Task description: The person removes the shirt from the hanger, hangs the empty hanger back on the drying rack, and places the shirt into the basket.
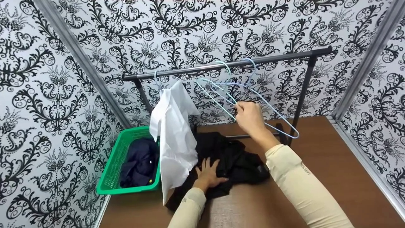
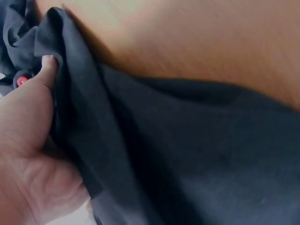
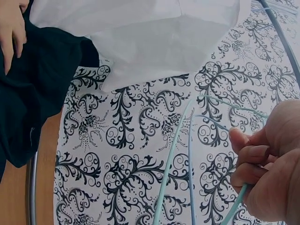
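Note:
My right hand (image 1: 251,117) grips a mint-green hanger (image 3: 171,157), whose hook is up at the rack's bar. A pale blue hanger (image 1: 278,113) hangs right beside it, partly behind the hand. Down on the table, my left hand (image 1: 208,176) rests with spread fingers on a crumpled black garment (image 1: 245,166). The left wrist view has the thumb lying against the dark cloth (image 2: 197,140), near a red button (image 2: 22,81); the other fingers are hidden there. To the left of both hands, a white garment (image 1: 177,139) hangs from another hanger and covers part of the black one.
A dark metal rack (image 1: 278,58) stands at the back of the brown table (image 1: 319,171). At the left is a green basket (image 1: 106,180) with a navy garment (image 1: 140,161) in it. Patterned walls (image 1: 202,28) close in the back and sides.

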A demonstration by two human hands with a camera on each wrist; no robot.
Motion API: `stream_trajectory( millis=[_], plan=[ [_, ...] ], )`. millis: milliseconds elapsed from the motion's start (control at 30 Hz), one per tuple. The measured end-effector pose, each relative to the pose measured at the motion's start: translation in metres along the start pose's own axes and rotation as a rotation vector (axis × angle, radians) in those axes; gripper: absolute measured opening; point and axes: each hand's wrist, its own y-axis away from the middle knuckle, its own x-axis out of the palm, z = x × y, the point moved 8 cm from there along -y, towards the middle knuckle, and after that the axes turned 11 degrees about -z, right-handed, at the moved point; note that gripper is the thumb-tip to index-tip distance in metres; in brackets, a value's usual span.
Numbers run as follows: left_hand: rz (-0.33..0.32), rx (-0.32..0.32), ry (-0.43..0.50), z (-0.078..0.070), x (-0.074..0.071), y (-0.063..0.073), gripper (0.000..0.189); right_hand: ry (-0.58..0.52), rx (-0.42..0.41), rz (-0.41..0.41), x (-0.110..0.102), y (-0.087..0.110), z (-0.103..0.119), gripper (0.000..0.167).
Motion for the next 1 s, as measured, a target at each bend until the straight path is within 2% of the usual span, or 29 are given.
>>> stream_trajectory(
  millis=[167, 367, 600, 767, 1000],
  plan=[
    [-0.007, -0.017, -0.006, 0.0028, 0.0014, 0.0003, 0.092, -0.04, 0.02, 0.022, 0.0031, 0.0013, -0.0016, 0.044],
    [-0.02, -0.009, -0.009, 0.0039, 0.0013, -0.0013, 0.087, -0.055, 0.014, 0.003, 0.0027, 0.0023, -0.001, 0.031],
    [-0.019, 0.009, -0.002, 0.0004, 0.0017, -0.0035, 0.079, -0.049, 0.022, 0.013, 0.0011, 0.0027, 0.0014, 0.047],
    [-0.028, 0.011, -0.01, -0.001, -0.0008, -0.0052, 0.078, -0.065, 0.039, 0.016, 0.0024, 0.0028, -0.0005, 0.048],
    [-0.033, 0.001, -0.001, 0.0024, -0.0009, -0.0008, 0.077, -0.088, 0.035, 0.014, 0.0056, 0.0059, -0.0003, 0.047]
  ],
)
